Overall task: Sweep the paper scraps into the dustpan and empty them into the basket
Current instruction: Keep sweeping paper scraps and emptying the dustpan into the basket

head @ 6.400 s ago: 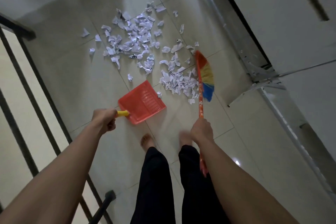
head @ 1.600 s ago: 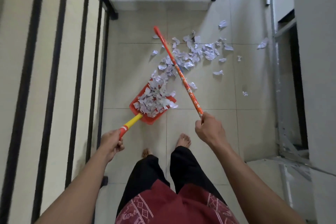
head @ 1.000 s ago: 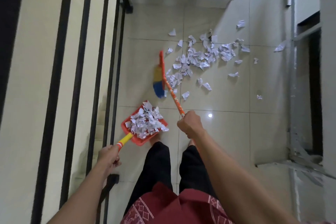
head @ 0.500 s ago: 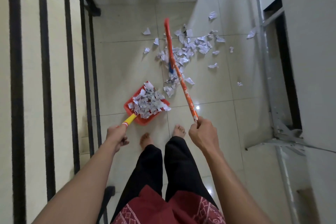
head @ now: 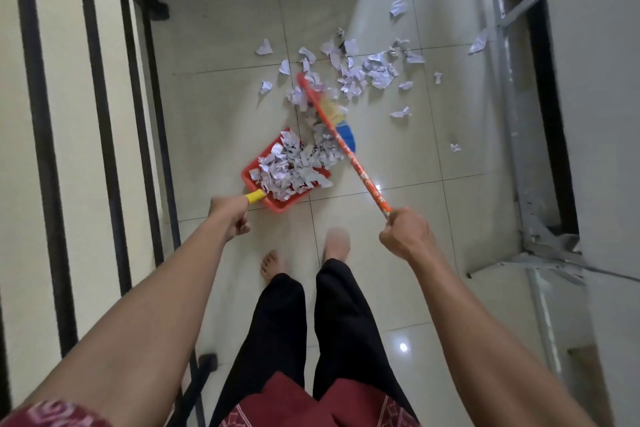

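My left hand [head: 231, 218] grips the yellow handle of the red dustpan [head: 281, 204], which lies on the tiled floor heaped with white paper scraps. My right hand [head: 405, 231] grips the orange stick of the broom [head: 346, 152]. Its yellow and blue bristles, blurred, sit just right of the dustpan's mouth among the scraps. More paper scraps [head: 360, 73] lie scattered on the floor beyond the dustpan. No basket is in view.
Black railing bars [head: 104, 114] run down the left side close to my left arm. A white wall and dark door frame [head: 550, 107] close off the right, with a metal bracket [head: 543, 246] at its foot. My bare feet [head: 336, 243] stand just behind the dustpan.
The broom head has swept from the far scraps toward the dustpan's mouth. The heap in the pan looks larger, and my left hand has slid up closer to the pan.
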{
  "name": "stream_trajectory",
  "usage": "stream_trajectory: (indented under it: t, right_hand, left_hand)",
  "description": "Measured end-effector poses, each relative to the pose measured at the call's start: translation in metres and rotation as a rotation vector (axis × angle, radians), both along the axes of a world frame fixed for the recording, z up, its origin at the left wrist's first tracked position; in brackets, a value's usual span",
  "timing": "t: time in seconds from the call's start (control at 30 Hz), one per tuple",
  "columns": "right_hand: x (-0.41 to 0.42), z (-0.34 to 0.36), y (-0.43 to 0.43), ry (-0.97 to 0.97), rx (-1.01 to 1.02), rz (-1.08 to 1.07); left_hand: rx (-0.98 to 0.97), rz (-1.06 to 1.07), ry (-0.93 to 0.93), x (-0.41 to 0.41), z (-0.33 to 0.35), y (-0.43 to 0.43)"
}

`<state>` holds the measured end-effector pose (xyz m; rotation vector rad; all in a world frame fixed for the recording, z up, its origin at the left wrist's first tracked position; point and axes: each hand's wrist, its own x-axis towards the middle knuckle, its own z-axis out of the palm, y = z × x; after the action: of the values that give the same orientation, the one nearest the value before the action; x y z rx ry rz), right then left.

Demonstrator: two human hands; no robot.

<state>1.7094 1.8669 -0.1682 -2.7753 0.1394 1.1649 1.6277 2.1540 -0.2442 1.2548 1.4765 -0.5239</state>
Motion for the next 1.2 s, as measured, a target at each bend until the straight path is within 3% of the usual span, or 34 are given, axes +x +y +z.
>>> stream_trajectory:
  t: [0.23,0.37,0.73,0.97,1.2]
  right_hand:
    - [-0.035,0.023,-0.016,0.108,0.13,0.044]
    - [-0.056,0.029,-0.016,0.061,0.17,0.016]
    - [-0.084,0.04,-0.01,-0.104,0.197,-0.214]
    - [-0.082,0.047,-0.018,-0.16,0.183,-0.358]
    - [-0.099,0.06,-0.023,-0.156,0.288,-0.644]
  left_hand:
    - [-0.142,-0.212,0.142,0.016,-0.012,0.022]
    - [-0.326,-0.145,0.166,0.017,-0.004,0.031]
    - [-0.176,-0.019,-0.032,-0.011,0.002,0.008]
    - [-0.187,0.041,-0.127,-0.021,0.047,0.013]
    - [-0.179,-0.008,-0.206,-0.043,0.091,0.018]
